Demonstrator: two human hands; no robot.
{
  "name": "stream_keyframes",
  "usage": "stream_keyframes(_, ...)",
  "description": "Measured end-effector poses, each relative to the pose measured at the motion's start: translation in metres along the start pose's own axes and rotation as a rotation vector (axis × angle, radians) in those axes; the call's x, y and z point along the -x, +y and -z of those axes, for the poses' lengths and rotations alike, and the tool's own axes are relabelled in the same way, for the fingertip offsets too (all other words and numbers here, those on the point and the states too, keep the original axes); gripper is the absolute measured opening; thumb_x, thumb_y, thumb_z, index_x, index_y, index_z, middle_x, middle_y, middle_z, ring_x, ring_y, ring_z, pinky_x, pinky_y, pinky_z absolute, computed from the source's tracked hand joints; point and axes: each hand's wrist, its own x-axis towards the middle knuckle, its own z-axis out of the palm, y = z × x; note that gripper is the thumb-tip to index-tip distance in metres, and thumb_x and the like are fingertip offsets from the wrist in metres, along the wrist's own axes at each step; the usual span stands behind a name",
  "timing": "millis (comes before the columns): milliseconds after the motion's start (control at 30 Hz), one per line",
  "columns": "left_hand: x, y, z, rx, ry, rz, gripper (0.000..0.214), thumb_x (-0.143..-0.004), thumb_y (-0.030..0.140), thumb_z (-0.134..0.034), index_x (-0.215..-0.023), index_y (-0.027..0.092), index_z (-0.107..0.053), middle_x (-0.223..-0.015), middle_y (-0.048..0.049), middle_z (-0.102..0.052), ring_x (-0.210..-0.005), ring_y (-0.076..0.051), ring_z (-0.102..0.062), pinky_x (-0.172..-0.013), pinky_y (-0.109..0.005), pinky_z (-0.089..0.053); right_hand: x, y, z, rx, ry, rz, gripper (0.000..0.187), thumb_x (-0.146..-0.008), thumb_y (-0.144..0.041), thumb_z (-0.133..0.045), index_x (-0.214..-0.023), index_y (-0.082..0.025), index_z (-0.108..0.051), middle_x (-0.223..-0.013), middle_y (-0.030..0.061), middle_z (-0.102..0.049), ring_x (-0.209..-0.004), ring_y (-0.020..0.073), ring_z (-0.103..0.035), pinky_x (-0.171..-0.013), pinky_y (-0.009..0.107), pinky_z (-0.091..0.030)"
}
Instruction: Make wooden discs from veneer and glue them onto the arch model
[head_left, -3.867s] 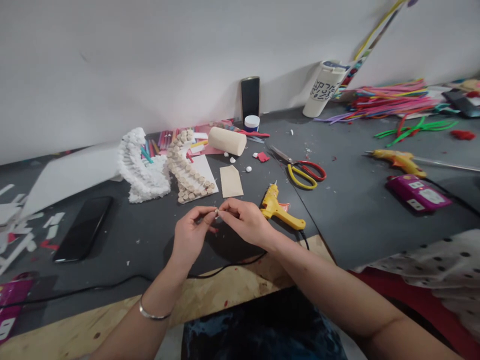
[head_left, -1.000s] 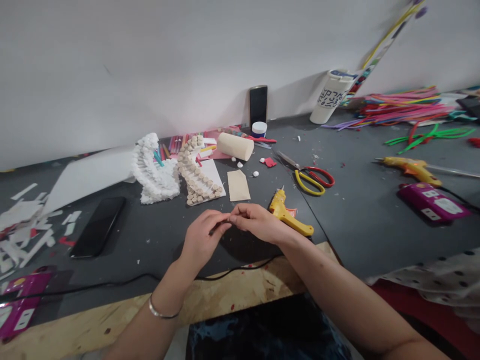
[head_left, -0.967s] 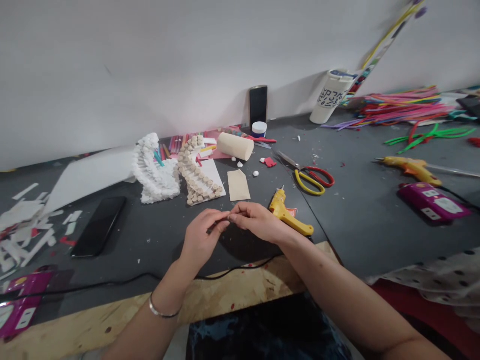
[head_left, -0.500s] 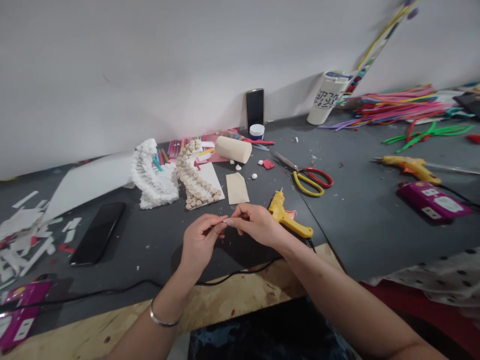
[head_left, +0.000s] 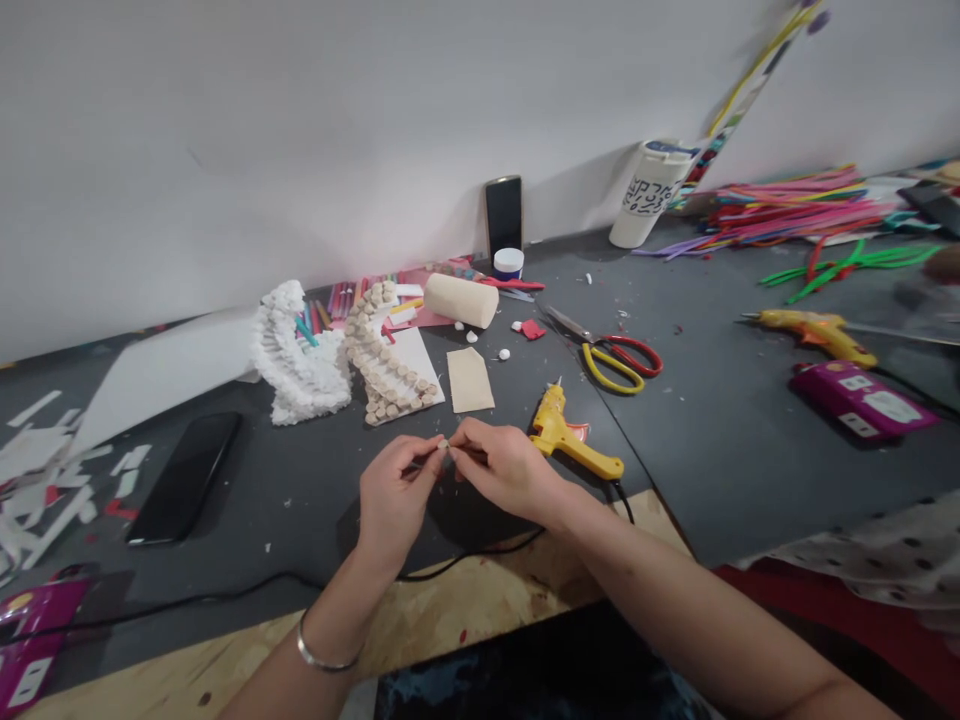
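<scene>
Left hand, right hand: pinching small pale piece | glue gun just beside right hand | scissors beyond

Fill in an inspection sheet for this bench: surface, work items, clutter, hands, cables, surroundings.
Surface: dark tabletop, specked with small scraps; bare wood along the near edge.
Work items: small pale piece, held; disc-studded piece, beige sheet and yellow glue gun nearby.
Clutter: white offcuts and black phone at left; scissors and coloured strands at right.
Hands: left hand pinches the small pale piece; right hand has its fingers at it, grip unclear.
Cables: black cable crosses the near side; another by the far-right glue gun.
Surroundings: pale wall behind; dotted fabric at lower right.
</scene>
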Motion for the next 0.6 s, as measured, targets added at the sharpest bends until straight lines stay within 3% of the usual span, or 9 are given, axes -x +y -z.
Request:
stream_keyframes(133, -0.0004, 0.0, 0.002, -0.029, -0.011, -0.003, 0.015, -0.083, 0.033, -0.067, -0.08, 0.02, -0.073, -0.078, -0.002, -0.069, -0.067, -0.012, -0.064, -0.059, -0.021, -0.052, -0.0007, 0.0002, 0.0001, -0.019, -0.008, 0.027, 0.009, -0.09, -0.02, -0.048, -0.083, -0.021, -0.054, -0.07, 0.0, -0.067, -0.063, 0.0126, -0.061, -0.062, 0.022, -0.04)
stream_keyframes(300, -0.0031, -0.0038, 0.0045, 0.123, -0.024, 0.138, 0.013, -0.078, 0.032, -0.07, -0.08, 0.019, -0.074, -0.079, -0.0017, -0.069, -0.059, -0.012, -0.063, -0.057, -0.022, -0.056, -0.0005, 0.0031, -0.0007, 0.025, -0.032, 0.092, 0.009, -0.09, -0.017, -0.045, -0.086, -0.021, -0.052, -0.075, 0.0017, -0.067, -0.066, 0.0139, -0.061, -0.064, 0.023, -0.041)
stream_keyframes(400, -0.0051, -0.0077, 0.0063, 0.194, -0.04, 0.192, 0.02, -0.074, 0.035, -0.073, -0.087, 0.021, -0.076, -0.082, -0.0027, -0.071, -0.065, -0.014, -0.066, -0.059, -0.025, -0.058, -0.0011, 0.0056, -0.0038, 0.049, -0.036, 0.106, 0.01, -0.091, -0.017, -0.044, -0.086, -0.021, -0.052, -0.076, 0.0025, -0.067, -0.068, 0.0147, -0.061, -0.065, 0.023, -0.041)
stream_keyframes(600, -0.0068, -0.0061, 0.0085, 0.142, -0.079, 0.161, 0.016, -0.075, 0.035, -0.072, -0.079, 0.02, -0.077, -0.073, -0.0023, -0.071, -0.061, -0.014, -0.065, -0.058, -0.025, -0.056, -0.0024, 0.0058, -0.0073, 0.147, -0.029, 0.097, 0.011, -0.091, -0.015, -0.043, -0.088, -0.02, -0.052, -0.078, 0.0041, -0.066, -0.069, 0.0165, -0.06, -0.064, 0.024, -0.04)
